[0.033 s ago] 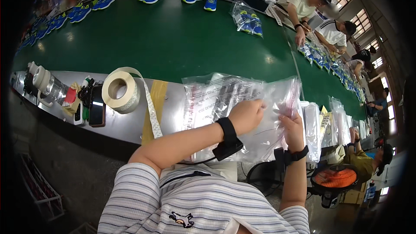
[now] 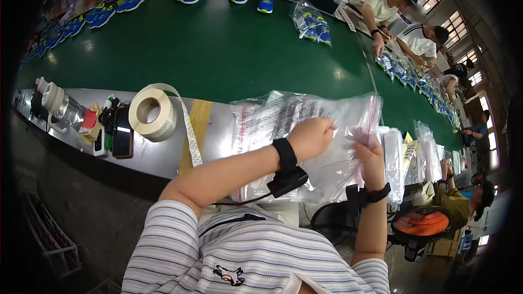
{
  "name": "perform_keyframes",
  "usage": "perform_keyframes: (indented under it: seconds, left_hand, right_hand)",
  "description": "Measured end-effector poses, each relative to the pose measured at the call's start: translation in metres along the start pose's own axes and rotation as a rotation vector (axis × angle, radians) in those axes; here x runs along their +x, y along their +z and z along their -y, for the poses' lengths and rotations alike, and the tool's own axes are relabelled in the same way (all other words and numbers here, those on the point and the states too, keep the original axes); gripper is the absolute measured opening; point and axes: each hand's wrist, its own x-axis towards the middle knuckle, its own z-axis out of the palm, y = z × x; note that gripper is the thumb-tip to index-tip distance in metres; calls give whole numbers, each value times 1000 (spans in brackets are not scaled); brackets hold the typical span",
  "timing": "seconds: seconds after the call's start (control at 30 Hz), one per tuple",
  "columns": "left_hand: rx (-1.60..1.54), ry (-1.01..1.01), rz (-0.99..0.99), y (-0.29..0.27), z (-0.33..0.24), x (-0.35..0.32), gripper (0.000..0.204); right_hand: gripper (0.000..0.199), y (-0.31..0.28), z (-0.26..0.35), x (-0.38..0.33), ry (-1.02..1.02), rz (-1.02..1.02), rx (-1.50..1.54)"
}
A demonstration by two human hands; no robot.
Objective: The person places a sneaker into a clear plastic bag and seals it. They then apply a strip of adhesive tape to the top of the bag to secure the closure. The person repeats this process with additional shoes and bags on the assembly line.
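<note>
The left hand [image 2: 311, 138] has a closed grip on a clear plastic bag [image 2: 348, 125]. The right hand [image 2: 370, 155] pinches the same bag just beside it. The bag spreads out in front of both hands, over the grey desk [image 2: 218, 130]. A tape roll [image 2: 153, 112] sits well to the left.

Clear plastic bag [image 2: 305, 130], crumpled, atop bag stack

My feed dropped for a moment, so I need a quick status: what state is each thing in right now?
Left hand: closed on the clear plastic bag.
Right hand: pinching the bag's right edge.
Clear plastic bag: held up, crumpled.
Tape roll: lying flat, strip pulled loose.
Phone: flat, screen dark.
Bagged shoes: on the green belt.
</note>
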Motion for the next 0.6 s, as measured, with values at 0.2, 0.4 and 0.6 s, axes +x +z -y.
perform_keyframes:
  seconds: [0.2, 0.4, 0.6]
  left_hand:
    - [-21, -170, 226, -77, -59, 34, 30]
    - [-43, -221, 146, -163, -106, 18, 30]
    - [-301, -302, 52, -253, -63, -9, 33]
  right_hand:
    - [32, 16, 49, -4, -229, 43, -168]
    - [35, -6, 79, 0, -215, 25, -157]
    - [34, -25, 78, 1, -201, 18, -153]
